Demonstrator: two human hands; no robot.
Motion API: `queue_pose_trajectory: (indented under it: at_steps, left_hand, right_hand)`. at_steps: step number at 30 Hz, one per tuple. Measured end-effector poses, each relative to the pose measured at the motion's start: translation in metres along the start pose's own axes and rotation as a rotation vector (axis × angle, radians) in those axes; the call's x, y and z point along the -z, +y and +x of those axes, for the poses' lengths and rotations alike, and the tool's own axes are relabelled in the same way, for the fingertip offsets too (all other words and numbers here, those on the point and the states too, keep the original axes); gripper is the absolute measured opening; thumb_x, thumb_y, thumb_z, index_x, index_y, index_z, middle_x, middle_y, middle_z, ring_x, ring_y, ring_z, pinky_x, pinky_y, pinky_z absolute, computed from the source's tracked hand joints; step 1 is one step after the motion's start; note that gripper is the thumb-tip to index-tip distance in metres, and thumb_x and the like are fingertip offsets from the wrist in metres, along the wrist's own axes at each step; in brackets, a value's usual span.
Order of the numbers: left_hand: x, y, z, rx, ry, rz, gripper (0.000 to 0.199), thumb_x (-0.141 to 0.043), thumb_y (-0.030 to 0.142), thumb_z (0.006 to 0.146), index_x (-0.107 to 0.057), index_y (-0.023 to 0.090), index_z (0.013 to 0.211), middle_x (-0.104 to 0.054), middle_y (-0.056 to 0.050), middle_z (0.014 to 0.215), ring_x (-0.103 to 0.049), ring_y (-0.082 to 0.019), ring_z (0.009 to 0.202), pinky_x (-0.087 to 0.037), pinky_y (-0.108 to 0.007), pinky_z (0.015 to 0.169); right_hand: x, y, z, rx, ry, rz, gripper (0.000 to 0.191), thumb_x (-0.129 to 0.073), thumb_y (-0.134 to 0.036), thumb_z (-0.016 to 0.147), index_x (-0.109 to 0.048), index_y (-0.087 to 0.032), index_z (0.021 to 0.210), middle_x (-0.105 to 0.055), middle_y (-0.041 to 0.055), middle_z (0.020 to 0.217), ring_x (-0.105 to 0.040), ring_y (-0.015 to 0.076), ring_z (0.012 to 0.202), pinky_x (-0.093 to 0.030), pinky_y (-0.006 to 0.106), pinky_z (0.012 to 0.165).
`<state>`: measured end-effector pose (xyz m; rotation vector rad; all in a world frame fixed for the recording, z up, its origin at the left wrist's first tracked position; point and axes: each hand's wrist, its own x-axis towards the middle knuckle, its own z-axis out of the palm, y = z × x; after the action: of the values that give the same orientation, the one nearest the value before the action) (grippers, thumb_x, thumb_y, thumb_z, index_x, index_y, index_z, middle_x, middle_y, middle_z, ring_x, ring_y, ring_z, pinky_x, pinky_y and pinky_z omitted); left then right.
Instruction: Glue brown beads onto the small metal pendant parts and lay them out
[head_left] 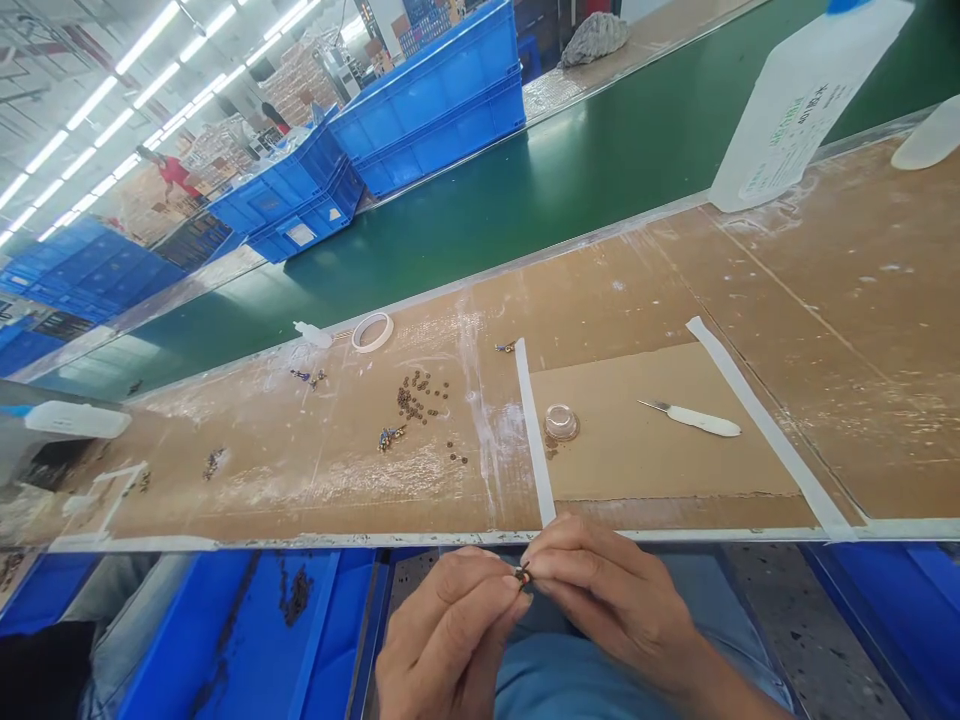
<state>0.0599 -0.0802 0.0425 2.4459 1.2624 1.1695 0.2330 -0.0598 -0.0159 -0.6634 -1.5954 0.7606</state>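
My left hand [454,630] and my right hand [611,595] meet just below the bench's front edge, above my lap. Between their fingertips is a small dark part with orange and gold bits [523,577], mostly covered by the fingers. Both hands are closed in a pinch on it. Beyond them on the bench lie scattered small brown discs [411,398] and a little cluster of blue and gold pieces [390,437]. A shallow clear round cup [561,423] and a white-handled craft knife [701,420] rest on a taped-down cardboard sheet [637,475].
A green conveyor belt [600,150] runs behind the bench, with blue crates [442,100] beyond it. A large white bottle [802,110] stands at back right. A tape roll [373,332] and a small bottle [311,334] lie toward the back. Blue bins [262,640] sit below the bench.
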Motion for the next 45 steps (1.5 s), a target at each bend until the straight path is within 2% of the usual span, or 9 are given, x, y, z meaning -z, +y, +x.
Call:
queue_pose_trajectory:
  at_steps: [6,13,19,21,26,31,34,40,45]
  left_hand:
    - [0.010,0.001,-0.001,-0.100,-0.060,0.043,0.021,-0.065,0.005,0.086,-0.069,0.016,0.103,-0.078,-0.007,0.088,-0.074,-0.018,0.082,-0.063,-0.029,0.080]
    - [0.008,0.010,-0.016,-0.076,-0.024,0.150,0.032,-0.062,0.010,0.090,-0.068,0.025,0.117,-0.079,-0.005,0.095,-0.076,-0.023,0.090,-0.064,-0.038,0.085]
    - [0.010,0.008,-0.004,-0.052,-0.073,0.043,0.027,-0.068,0.009,0.085,-0.070,0.022,0.109,-0.080,-0.005,0.089,-0.076,-0.021,0.082,-0.065,-0.032,0.080]
    - [0.008,0.006,0.001,0.065,-0.085,-0.097,0.021,-0.070,0.011,0.084,-0.071,0.021,0.102,-0.079,-0.003,0.084,-0.075,-0.017,0.074,-0.064,-0.026,0.072]
    - [-0.001,0.008,0.001,0.574,-0.007,-0.305,0.008,-0.071,0.020,0.084,-0.074,0.023,0.077,-0.069,0.002,0.058,-0.064,-0.012,0.050,-0.055,-0.020,0.051]
    - [-0.004,0.013,-0.002,0.753,0.022,-0.350,0.013,-0.075,0.031,0.080,-0.075,0.023,0.070,-0.068,0.001,0.054,-0.061,-0.014,0.049,-0.053,-0.023,0.050]
    - [-0.002,0.011,-0.002,0.729,0.015,-0.346,0.013,-0.074,0.029,0.081,-0.075,0.022,0.070,-0.069,0.001,0.056,-0.063,-0.013,0.050,-0.054,-0.022,0.051]
    - [0.001,0.006,0.000,0.555,-0.094,-0.307,0.008,-0.071,0.018,0.083,-0.074,0.022,0.077,-0.073,0.000,0.066,-0.068,-0.014,0.059,-0.056,-0.021,0.058]
    - [0.003,0.007,0.000,0.534,-0.094,-0.317,0.012,-0.069,0.013,0.084,-0.074,0.022,0.077,-0.073,0.001,0.068,-0.068,-0.013,0.061,-0.055,-0.019,0.061]
  right_hand:
    - [0.003,0.002,0.000,0.014,-0.020,0.004,0.025,-0.059,-0.009,0.088,-0.062,-0.019,0.111,-0.068,0.0033,0.092,-0.066,0.0090,0.085,-0.057,0.019,0.075]
    - [0.005,-0.001,-0.002,0.023,-0.027,-0.005,0.025,-0.059,-0.008,0.087,-0.063,-0.020,0.109,-0.069,0.0027,0.091,-0.066,0.0091,0.084,-0.056,0.019,0.074]
    - [0.004,0.000,-0.002,0.043,-0.039,-0.021,0.027,-0.058,-0.007,0.088,-0.062,-0.021,0.111,-0.069,0.0034,0.092,-0.066,0.0099,0.085,-0.057,0.020,0.074]
    - [0.003,0.002,-0.002,0.032,-0.041,-0.024,0.024,-0.058,-0.008,0.088,-0.062,-0.019,0.109,-0.069,0.0038,0.090,-0.066,0.0094,0.084,-0.057,0.019,0.073]
    - [0.000,0.004,-0.001,-0.032,-0.049,-0.012,0.019,-0.059,-0.009,0.088,-0.063,-0.018,0.103,-0.067,0.0026,0.086,-0.065,0.0073,0.079,-0.055,0.015,0.071]
    - [-0.001,0.002,-0.001,-0.067,-0.042,0.003,0.018,-0.061,-0.011,0.087,-0.064,-0.019,0.102,-0.067,0.0012,0.085,-0.065,0.0069,0.078,-0.054,0.014,0.071]
    - [0.000,0.002,0.000,-0.071,-0.050,-0.004,0.016,-0.061,-0.011,0.087,-0.064,-0.019,0.101,-0.067,0.0010,0.085,-0.065,0.0068,0.077,-0.054,0.014,0.070]
    - [0.004,0.002,-0.002,-0.042,-0.088,-0.055,0.014,-0.059,-0.013,0.090,-0.064,-0.019,0.102,-0.068,0.0015,0.086,-0.064,0.0071,0.079,-0.053,0.016,0.071]
    - [0.007,0.000,0.001,-0.019,-0.120,-0.091,0.013,-0.055,-0.016,0.093,-0.063,-0.019,0.102,-0.067,0.0015,0.086,-0.062,0.0071,0.078,-0.053,0.016,0.070]
